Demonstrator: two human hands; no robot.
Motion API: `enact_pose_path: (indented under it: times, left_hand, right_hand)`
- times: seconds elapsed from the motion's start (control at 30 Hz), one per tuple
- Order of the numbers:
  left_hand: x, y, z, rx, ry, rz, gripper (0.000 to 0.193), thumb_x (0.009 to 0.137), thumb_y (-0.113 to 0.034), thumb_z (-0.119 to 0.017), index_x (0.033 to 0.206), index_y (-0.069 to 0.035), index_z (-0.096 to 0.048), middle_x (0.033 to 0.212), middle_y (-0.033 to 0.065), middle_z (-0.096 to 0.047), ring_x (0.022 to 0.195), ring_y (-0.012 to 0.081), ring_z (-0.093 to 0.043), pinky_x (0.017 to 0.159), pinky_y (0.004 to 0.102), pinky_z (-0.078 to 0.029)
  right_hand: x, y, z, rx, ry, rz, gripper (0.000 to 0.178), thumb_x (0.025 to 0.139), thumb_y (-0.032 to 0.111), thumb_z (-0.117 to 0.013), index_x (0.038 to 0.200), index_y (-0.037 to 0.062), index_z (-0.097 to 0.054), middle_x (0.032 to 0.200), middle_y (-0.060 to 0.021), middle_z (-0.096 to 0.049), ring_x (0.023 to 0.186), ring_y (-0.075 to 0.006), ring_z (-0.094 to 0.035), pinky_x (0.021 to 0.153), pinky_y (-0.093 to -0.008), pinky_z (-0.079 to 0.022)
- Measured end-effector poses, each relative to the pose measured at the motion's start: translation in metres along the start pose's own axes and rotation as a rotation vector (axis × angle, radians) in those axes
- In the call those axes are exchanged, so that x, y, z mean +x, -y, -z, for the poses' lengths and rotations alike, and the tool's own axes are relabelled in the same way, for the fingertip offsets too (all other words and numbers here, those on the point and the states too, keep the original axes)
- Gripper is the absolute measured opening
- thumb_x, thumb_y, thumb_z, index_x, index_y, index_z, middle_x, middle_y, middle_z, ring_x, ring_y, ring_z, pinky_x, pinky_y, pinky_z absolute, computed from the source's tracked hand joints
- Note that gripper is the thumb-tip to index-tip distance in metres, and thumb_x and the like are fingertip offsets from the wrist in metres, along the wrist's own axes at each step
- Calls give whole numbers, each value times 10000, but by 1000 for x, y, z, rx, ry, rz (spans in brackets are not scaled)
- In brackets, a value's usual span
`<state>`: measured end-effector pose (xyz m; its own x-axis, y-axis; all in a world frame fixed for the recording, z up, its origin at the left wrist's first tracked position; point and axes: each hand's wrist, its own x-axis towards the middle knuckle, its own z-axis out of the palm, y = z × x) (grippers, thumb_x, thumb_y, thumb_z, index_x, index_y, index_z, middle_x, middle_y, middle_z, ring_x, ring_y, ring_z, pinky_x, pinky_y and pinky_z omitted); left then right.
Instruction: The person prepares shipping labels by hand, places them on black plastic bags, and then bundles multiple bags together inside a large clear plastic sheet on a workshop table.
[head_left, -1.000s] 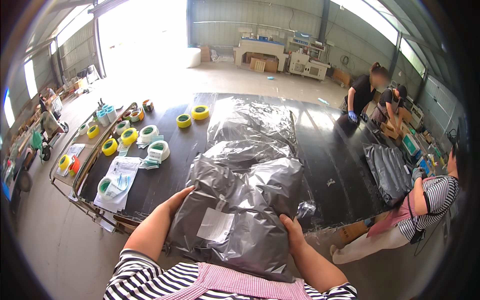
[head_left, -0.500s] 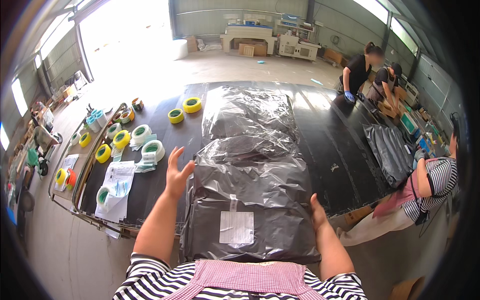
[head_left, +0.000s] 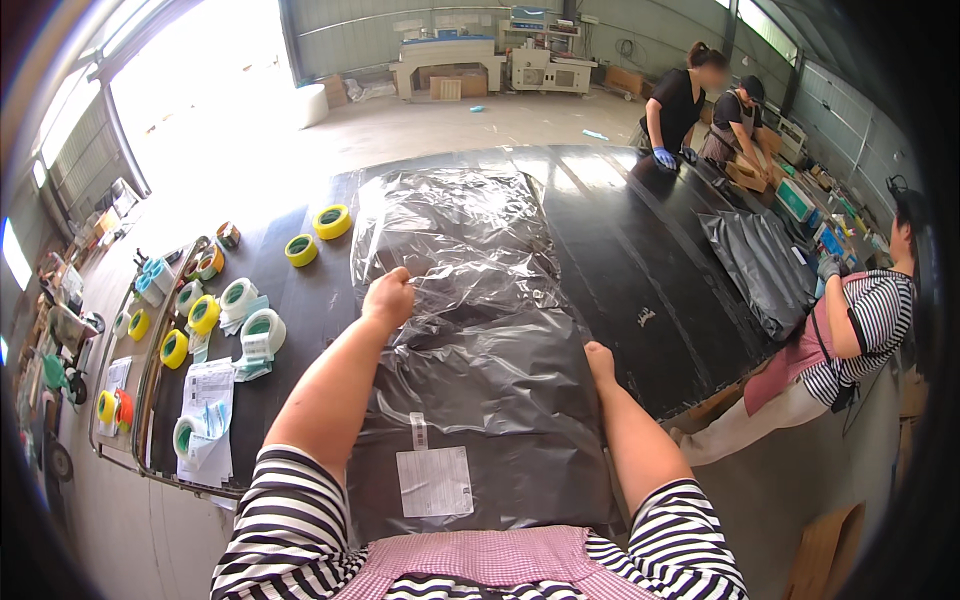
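A large, filled black plastic bag (head_left: 510,420) lies in front of me, its near end against my apron. A white printed label (head_left: 434,482) and a small strip are stuck on its near part. Toward the far end the plastic is shiny and crumpled. My left hand (head_left: 389,298) is closed, pinching the plastic near the bag's left side, about halfway along. At the right edge my right hand (head_left: 600,362) is closed on the bag's side; its fingertips are hidden.
Yellow tape rolls (head_left: 331,221) stand left of the bag. Further left are more rolls and papers (head_left: 207,395) on the dark table (head_left: 640,290). Another black bag (head_left: 757,265) lies on the right, by a person in striped sleeves (head_left: 868,310). Two people work at the far right.
Both hands have moved farther forward along the bag. My left hand, earlier open above the plastic, has closed on it; my right has closed at the edge. The view has turned slightly right.
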<state>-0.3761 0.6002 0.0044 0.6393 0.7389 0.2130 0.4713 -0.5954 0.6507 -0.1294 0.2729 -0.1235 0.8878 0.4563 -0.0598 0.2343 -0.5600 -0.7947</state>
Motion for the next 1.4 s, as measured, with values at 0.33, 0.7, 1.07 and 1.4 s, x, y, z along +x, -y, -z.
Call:
enact_pose_path:
  times: [0.33, 0.7, 1.07, 1.4]
  left_hand:
    - [-41, -1, 51, 421, -86, -287, 423, 773, -428, -770, 862, -62, -577, 947, 109, -585, 928, 334, -616, 784, 452, -506]
    - [-75, 104, 121, 621, -88, -581, 296, 784, -65, -621, 1067, -113, -550, 1040, 81, -604, 976, 300, -604, 822, 431, -506]
    - [-125, 118, 47, -533, -657, -119, 146, 910, -64, -610, 968, -55, -476, 882, 20, -538, 825, 103, -502, 777, 269, -443]
    - [-131, 190, 69, 378, -414, -257, 122, 802, -57, -608, 870, -77, -508, 895, 127, -541, 875, 366, -588, 742, 473, -506]
  right_hand:
    - [-24, 103, 44, -45, -365, 715, 295, 959, 236, -581, 760, 18, -574, 775, -150, -599, 771, -377, -594, 684, -451, -474]
    - [-45, 4, 16, 190, -12, 551, 85, 905, 116, -586, 967, 58, -591, 815, -55, -619, 780, -182, -601, 741, -308, -486]
    - [-35, -3, 6, 938, 95, 406, 167, 1000, 121, -555, 837, 90, -542, 812, 63, -511, 759, -20, -443, 689, -201, -377]
    - [-74, 56, 39, 385, 177, 557, 416, 901, 138, -711, 649, 106, -382, 650, 48, -365, 627, -60, -328, 551, -261, -268]
